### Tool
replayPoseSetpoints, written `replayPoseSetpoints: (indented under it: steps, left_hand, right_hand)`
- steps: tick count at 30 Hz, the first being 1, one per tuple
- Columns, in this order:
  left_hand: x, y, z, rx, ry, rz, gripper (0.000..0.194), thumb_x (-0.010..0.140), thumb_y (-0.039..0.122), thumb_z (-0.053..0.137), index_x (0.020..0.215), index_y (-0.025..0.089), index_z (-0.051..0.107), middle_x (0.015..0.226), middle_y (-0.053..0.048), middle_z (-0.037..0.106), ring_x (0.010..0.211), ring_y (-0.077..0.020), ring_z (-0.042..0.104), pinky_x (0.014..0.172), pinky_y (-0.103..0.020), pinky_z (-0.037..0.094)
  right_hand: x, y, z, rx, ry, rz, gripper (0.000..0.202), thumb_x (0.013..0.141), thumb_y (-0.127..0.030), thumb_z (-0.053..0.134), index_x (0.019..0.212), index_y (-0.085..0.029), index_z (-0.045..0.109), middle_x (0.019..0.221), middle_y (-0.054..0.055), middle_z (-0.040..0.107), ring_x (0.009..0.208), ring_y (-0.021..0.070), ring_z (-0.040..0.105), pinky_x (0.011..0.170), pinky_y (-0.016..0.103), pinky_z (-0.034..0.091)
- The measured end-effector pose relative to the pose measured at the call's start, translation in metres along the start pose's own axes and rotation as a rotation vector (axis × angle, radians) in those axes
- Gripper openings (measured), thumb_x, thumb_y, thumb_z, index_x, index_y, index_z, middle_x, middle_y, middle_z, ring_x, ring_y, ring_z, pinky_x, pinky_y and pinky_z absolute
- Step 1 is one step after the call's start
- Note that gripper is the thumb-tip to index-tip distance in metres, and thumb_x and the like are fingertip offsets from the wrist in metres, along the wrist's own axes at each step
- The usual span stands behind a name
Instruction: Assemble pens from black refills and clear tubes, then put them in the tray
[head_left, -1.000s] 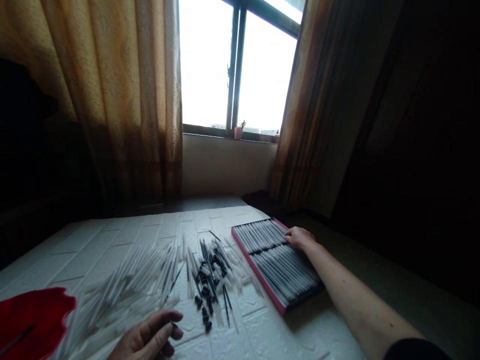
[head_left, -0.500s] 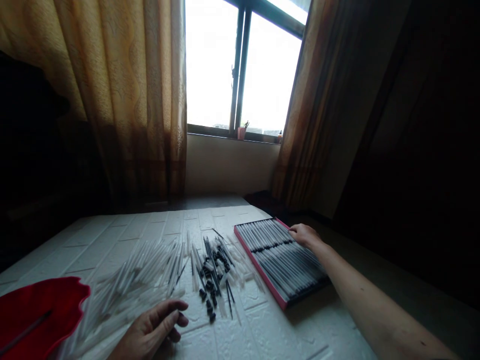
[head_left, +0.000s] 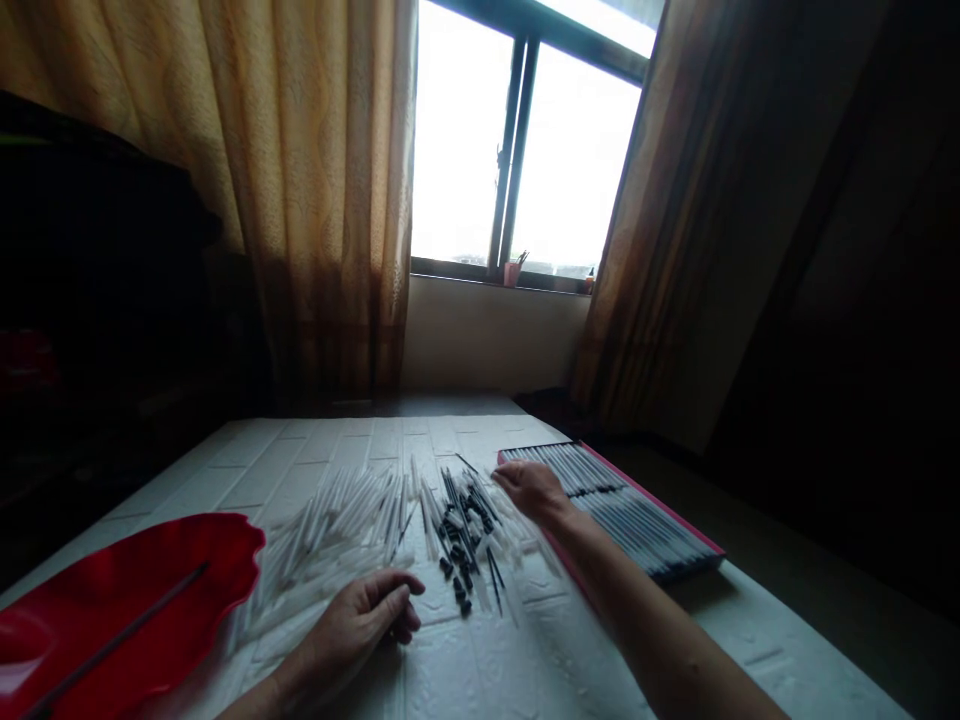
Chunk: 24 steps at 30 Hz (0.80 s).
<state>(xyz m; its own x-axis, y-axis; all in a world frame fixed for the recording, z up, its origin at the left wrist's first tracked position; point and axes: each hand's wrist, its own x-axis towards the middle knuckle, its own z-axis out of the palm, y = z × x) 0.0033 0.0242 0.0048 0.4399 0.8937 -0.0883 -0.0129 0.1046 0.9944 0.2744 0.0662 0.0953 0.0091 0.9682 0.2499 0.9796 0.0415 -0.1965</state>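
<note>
The left hand (head_left: 371,615), at lower centre of the frame, rests on the white brick-embossed surface (head_left: 525,670) with fingers curled at the near edge of the loose heap of translucent white plastic pen barrels (head_left: 330,535); its grip is narrow, and in this dim view it cannot be told whether it pinches a barrel. The right hand (head_left: 529,487), right of centre, hovers with fingers spread and empty over the scatter of thin black ink refills and small black caps (head_left: 461,530), just beside the pink-rimmed flat box of assembled pens (head_left: 622,505). That box appears nearly full, in tidy rows. The barrel heap and the refill scatter remain large, so much assembly is judged outstanding. A red wavy-edged plastic tray (head_left: 112,600) at lower left holds one dark rod.
</note>
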Motion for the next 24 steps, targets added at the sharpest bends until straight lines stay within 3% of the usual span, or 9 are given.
replayPoseSetpoints:
  steps: [5,9,17,24]
  left_hand:
    - [0.002,-0.008,-0.003,-0.007,-0.028,0.02,0.068,0.053,0.077,0.074,0.082,0.016,0.069,0.059,0.001,0.069,0.052,-0.011,0.059,0.054,-0.023,0.044]
    - [0.004,-0.012,-0.005,-0.014,-0.05,0.029,0.065,0.056,0.075,0.074,0.084,0.015,0.069,0.06,0.0,0.07,0.052,-0.0107,0.059,0.053,-0.022,0.042]
    - [0.002,-0.007,-0.003,-0.029,-0.066,0.019,0.065,0.054,0.073,0.076,0.083,0.015,0.069,0.061,0.0,0.069,0.054,-0.0104,0.059,0.056,-0.023,0.044]
    - [0.004,-0.008,-0.005,-0.011,-0.052,0.01,0.065,0.053,0.074,0.076,0.082,0.016,0.07,0.06,0.001,0.069,0.052,-0.0106,0.06,0.055,-0.023,0.046]
  right_hand:
    - [-0.022,-0.058,0.037,0.013,0.021,-0.084,0.028,0.097,-0.034,0.051,0.089,-0.025,0.076,0.093,0.003,0.076,0.086,0.0162,0.069,0.069,0.022,0.041]
    - [-0.035,-0.082,0.051,-0.001,-0.002,-0.13,0.026,0.094,-0.037,0.055,0.084,-0.026,0.076,0.091,0.002,0.074,0.083,0.0159,0.069,0.067,0.023,0.041]
    - [-0.044,-0.094,0.051,-0.039,-0.044,-0.078,0.021,0.085,-0.034,0.064,0.083,-0.017,0.077,0.094,0.012,0.072,0.087,0.0241,0.068,0.072,0.029,0.046]
    - [-0.043,-0.088,0.054,0.042,-0.051,-0.032,0.018,0.082,-0.026,0.06,0.086,-0.016,0.076,0.095,0.012,0.071,0.087,0.0251,0.068,0.071,0.03,0.045]
